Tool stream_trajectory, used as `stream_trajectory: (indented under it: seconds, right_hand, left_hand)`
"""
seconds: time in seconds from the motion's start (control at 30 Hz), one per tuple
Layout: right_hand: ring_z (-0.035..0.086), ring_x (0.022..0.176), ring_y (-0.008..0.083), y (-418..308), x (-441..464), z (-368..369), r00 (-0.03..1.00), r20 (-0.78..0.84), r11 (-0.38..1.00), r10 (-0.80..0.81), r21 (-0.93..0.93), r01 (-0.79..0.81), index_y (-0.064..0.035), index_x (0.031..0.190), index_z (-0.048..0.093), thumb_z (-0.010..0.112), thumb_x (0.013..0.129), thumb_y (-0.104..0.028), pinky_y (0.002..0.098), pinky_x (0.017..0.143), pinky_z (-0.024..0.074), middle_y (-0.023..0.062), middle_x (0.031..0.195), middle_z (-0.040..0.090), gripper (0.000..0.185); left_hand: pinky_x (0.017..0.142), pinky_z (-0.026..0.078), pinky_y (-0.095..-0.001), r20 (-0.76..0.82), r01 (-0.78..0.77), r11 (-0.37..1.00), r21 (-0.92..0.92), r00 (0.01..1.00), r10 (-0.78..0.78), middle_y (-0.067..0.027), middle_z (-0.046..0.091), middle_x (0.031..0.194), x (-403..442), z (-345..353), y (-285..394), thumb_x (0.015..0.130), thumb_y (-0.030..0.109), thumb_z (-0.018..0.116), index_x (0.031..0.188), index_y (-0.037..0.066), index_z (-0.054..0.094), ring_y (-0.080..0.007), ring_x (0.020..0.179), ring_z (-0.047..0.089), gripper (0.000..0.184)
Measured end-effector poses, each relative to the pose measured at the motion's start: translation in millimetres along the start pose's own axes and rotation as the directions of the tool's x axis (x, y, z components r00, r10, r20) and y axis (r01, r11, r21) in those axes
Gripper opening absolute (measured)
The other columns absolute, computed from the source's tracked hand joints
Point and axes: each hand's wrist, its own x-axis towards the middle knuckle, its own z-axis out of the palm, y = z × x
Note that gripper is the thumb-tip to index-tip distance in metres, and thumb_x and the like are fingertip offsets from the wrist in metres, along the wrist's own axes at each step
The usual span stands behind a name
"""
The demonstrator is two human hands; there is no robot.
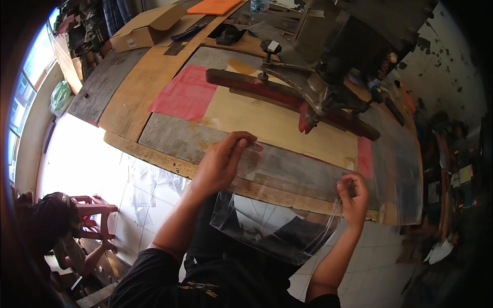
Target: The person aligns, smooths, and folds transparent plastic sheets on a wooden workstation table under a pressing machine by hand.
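Observation:
A clear plastic sheet [275, 226] hangs in a curve between my hands, over the table's front edge and in front of my body. My left hand [222, 161] pinches its upper left part between thumb and fingers. At its right edge, my right hand [353, 199] grips it, fingers curled. Beyond the hands lies a cream-coloured board [267, 123] over a pink sheet [185, 92] on the grey work surface [172, 134]. Across the board runs the long dark red bar [251, 88] of a metal press [321, 84].
An open cardboard box [146, 28] and an orange folder [213, 6] sit at the back left. A person [54, 236] crouches by a red stool [97, 210] at lower left. Clear plastic pieces [143, 185] lie on the tiled floor. More clear sheets [405, 179] rest at the table's right end.

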Motion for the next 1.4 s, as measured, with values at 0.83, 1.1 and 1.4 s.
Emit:
stream_trajectory:
  seconds: [0.83, 1.1, 1.4]
  right_hand:
    - [0.062, 0.074, 0.0094, 24.8, -8.6, -6.0, 0.982, -0.182, 0.994, 0.049, 0.100, -0.031, -0.0015, 0.093, 0.062, 0.082, 0.099, -0.016, 0.0263, 0.071, 0.0503, 0.0022, 0.081, 0.067, 0.025]
    - [0.061, 0.073, 0.0077, 34.1, -11.9, -11.2, 0.977, -0.207, 0.991, 0.043, 0.136, -0.015, -0.0026, 0.095, 0.061, 0.083, 0.097, -0.012, 0.0237, 0.069, 0.0490, 0.0007, 0.080, 0.065, 0.024]
    - [0.061, 0.073, 0.0065, 29.9, -12.4, -11.2, 0.974, -0.222, 0.985, 0.035, 0.170, 0.003, -0.0032, 0.096, 0.061, 0.085, 0.095, -0.011, 0.0219, 0.070, 0.0498, 0.0005, 0.082, 0.066, 0.026]
  left_hand:
    - [0.073, 0.052, -0.0306, 0.080, 0.129, 0.991, -0.047, 0.989, -0.125, -0.0066, 0.077, 0.088, 0.8, -0.6, -5.4, 0.115, 0.020, 0.049, 0.111, 0.000, 0.068, -0.0101, 0.076, 0.067, 0.028]
    - [0.092, 0.056, -0.0336, 0.146, 0.178, 0.947, -0.266, 0.979, -0.143, -0.0115, 0.082, 0.102, -0.9, -0.4, -9.0, 0.108, 0.023, 0.067, 0.113, -0.002, 0.072, -0.0188, 0.102, 0.077, 0.026]
    - [0.086, 0.057, -0.0303, 0.107, 0.238, 0.971, -0.006, 0.966, -0.236, -0.0088, 0.082, 0.098, 1.7, -4.2, 4.5, 0.103, 0.021, 0.074, 0.105, 0.000, 0.080, -0.0145, 0.095, 0.076, 0.023]
